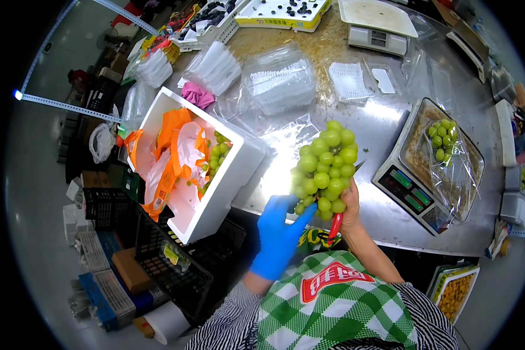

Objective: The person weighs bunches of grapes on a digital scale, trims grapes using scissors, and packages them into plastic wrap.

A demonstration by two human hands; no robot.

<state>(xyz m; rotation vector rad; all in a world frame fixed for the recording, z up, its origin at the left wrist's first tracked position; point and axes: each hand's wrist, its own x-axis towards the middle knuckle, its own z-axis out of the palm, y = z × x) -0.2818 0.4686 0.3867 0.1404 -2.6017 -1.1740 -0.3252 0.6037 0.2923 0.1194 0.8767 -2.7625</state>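
Observation:
A large bunch of green grapes (326,166) is held up over the near edge of the steel table. My left hand (279,233), in a blue glove, closes on the bunch's lower left end; the stem there is hidden. My bare right hand (351,210) is against the bunch's lower right side, wrapped round red-handled scissors (335,226). A pointed dark tip shows beyond that hand, while most of the tool is covered. To the left, a white foam box (216,192) holds more green grapes (217,154) beside orange and white wrapping paper (172,157).
At right, a digital scale (411,195) carries green grapes (443,139) in clear plastic. Stacked clear trays (280,79), a pink cloth (197,94) and another scale (378,38) lie farther back. Black crates (181,274) stand below the foam box. Yellow fruit (456,296) sits low at right.

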